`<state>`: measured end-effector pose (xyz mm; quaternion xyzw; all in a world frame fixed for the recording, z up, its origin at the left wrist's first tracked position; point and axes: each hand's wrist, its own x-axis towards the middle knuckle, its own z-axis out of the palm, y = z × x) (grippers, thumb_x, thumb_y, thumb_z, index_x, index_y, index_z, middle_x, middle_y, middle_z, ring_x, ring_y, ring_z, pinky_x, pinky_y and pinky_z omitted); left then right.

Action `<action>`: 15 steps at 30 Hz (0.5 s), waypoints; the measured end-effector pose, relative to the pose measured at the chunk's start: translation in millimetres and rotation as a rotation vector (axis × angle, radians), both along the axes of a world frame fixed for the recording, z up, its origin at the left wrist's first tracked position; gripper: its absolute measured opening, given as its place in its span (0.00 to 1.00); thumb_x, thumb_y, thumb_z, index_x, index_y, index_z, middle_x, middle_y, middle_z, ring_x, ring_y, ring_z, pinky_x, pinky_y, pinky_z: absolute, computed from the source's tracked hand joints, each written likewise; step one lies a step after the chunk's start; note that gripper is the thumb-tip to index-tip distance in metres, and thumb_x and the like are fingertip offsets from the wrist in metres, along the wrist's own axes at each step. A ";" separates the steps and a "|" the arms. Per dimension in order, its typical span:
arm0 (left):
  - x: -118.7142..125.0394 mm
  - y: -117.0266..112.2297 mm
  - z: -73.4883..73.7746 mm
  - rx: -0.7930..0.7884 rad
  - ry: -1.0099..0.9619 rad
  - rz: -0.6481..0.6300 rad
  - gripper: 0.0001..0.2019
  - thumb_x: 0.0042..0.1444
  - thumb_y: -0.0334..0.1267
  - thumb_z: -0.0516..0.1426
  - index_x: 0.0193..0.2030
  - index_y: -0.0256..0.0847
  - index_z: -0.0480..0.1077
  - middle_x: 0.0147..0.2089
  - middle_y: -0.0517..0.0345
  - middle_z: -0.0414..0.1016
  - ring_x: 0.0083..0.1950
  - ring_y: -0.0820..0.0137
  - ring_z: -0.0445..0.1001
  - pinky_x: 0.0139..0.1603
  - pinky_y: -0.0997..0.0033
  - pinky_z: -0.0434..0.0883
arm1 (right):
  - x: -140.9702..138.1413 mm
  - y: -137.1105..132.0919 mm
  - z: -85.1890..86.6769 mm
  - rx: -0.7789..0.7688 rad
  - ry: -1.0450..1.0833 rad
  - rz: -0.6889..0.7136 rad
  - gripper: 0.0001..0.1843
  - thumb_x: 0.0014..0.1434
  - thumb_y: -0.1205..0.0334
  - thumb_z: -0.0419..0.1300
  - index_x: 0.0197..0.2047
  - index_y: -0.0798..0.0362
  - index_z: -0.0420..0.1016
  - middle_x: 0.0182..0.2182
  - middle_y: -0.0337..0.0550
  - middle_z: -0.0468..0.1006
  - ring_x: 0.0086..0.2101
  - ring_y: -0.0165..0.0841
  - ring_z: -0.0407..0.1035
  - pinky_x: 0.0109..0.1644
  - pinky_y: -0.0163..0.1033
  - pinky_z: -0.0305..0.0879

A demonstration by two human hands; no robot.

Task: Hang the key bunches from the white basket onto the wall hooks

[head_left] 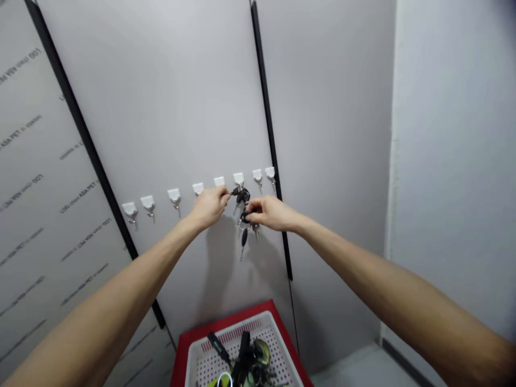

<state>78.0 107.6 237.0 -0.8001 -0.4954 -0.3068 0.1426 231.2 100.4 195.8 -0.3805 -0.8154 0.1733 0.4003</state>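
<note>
A row of small white wall hooks (174, 195) runs across the grey panel at hand height. My left hand (209, 206) is closed in a pinch on a black key of a key bunch (243, 200) that hangs just below one hook (238, 178). My right hand (271, 213) is closed on the lower part of the same bunch. One black-headed key (244, 237) dangles free under my right hand. Both arms reach straight forward to the wall.
Below me a white perforated basket (201, 355) sits on a red surface (180, 355) and holds several more keys, straps and fobs (245, 360). A black vertical strip (269, 134) splits the panels. A white wall (455, 161) closes in on the right.
</note>
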 end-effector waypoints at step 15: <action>34.0 28.9 53.4 0.099 -0.153 0.194 0.11 0.45 0.37 0.45 0.33 0.41 0.65 0.32 0.55 0.69 0.33 0.72 0.65 0.30 0.74 0.59 | -0.3 11.7 -27.5 -0.142 0.183 -0.006 0.04 0.42 0.65 0.50 0.25 0.57 0.62 0.15 0.35 0.67 0.18 0.23 0.62 0.23 0.28 0.57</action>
